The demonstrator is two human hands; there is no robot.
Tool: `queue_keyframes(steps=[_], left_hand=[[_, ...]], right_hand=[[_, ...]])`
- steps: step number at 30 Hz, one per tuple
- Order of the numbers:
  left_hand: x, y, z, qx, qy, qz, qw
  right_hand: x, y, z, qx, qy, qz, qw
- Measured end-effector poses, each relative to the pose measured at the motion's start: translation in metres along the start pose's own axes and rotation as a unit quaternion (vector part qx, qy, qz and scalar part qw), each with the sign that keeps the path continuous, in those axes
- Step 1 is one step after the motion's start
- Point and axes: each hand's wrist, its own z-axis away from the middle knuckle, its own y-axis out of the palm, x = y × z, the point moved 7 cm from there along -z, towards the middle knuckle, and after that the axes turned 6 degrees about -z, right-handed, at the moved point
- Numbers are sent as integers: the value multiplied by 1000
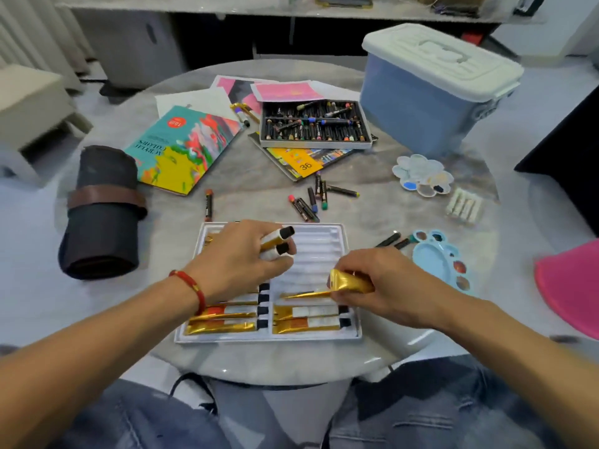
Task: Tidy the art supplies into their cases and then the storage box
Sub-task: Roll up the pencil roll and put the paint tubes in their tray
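Over the white moulded plastic paint tray (343,234) at the near edge of the round grey marble table (246,196), we hold gold foil paint tubes in both hands: our left hand (236,257) is curled around two black-capped tubes (280,242) above the tray's left half, and our right hand (385,283) pinches a single gold tube (348,281) just above the right half, its crimped tail pointing left. Several tubes already lie in the tray's nearest grooves; the far grooves look bare. We judge the step is best done by lowering the single tube flat into the next free groove beyond the filled ones, cap outward like its neighbours, before feeding in the pair one at a time. Beyond the tray lie loose oil pastels (309,200), the open grey pastel case (316,124) and, farther right, the lidded blue plastic storage box (431,89). Our left hand hides the tray's middle-left grooves, so we cannot count the tubes there; the labels are too blurred to read, and a pink object right of the tray is cut off.
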Motion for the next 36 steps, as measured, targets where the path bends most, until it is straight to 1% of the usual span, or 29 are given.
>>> queue_keyframes(steps=[5, 11, 13, 14, 17, 19, 23, 26, 29, 31, 32, 33, 34, 35, 36], left_hand=[[6, 20, 20, 49, 0, -7, 999], [-8, 39, 21, 66, 85, -127, 986], [-10, 45, 23, 63, 106, -177, 977], [-10, 46, 23, 62, 113, -185, 974], [-10, 47, 22, 73, 116, -179, 974], [-9, 46, 19, 83, 109, -175, 975], [-7, 45, 14, 98, 89, -162, 978], [-8, 45, 13, 101, 68, -141, 982], [-10, 46, 13, 108, 60, -124, 985], [-11, 42, 12, 90, 55, -109, 988], [-10, 37, 12, 61, 54, -99, 992], [-12, 30, 12, 14, 65, -98, 993], [-16, 24, 14, -40, 98, -111, 988], [-22, 23, 16, -76, 141, -134, 978], [-28, 25, 19, -91, 181, -154, 967]], right_hand=[[6, 21, 0, -17, -1, 5, 1000], [3, 18, -5, -30, 15, 0, 999], [-4, 14, -6, -27, 50, -25, 998], [-9, 11, -5, -26, 76, -43, 996], [-23, 6, -3, -37, 135, -92, 986], [-26, 7, -3, -36, 165, -99, 981], [-26, 4, -8, -8, 210, -37, 977], [-28, 6, -9, 17, 233, -15, 972], [-24, 10, -10, 39, 229, 23, 972], [-18, 7, -9, 30, 205, 31, 978], [-14, 5, -8, 24, 193, 28, 980], [-10, 4, -6, 22, 182, 20, 983], [-7, 4, -5, 21, 167, 14, 986], [-2, 3, -5, 19, 146, 12, 989], [4, 3, -6, 13, 122, 5, 992]])
